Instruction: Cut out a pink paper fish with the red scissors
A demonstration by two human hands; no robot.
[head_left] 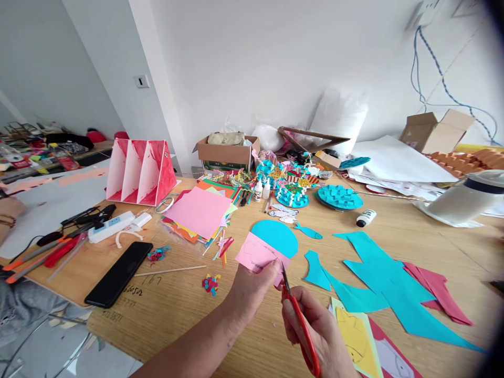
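My left hand [252, 291] pinches a small sheet of pink paper [254, 252] with dark drawn lines on it. Red-handled scissors [301, 325] are in my right hand [313, 333], their blades at the right edge of that paper. Behind the pink sheet lies a round blue paper disc [277, 233]. A cut-out blue fish [309, 231] is just beyond it. To the right are blue paper offcuts [378, 262] over a dark pink piece [444, 291]. Near my right wrist, a yellow paper [350, 333] carries a drawn fish outline.
A black phone [118, 275] lies by the table's left edge, near a stack of coloured paper [199, 210]. Glue bottles [258, 191] and blue decorated plates [338, 198] stand farther back. A white kettle-like vessel [466, 197] is at far right, a cardboard box [224, 153] against the wall.
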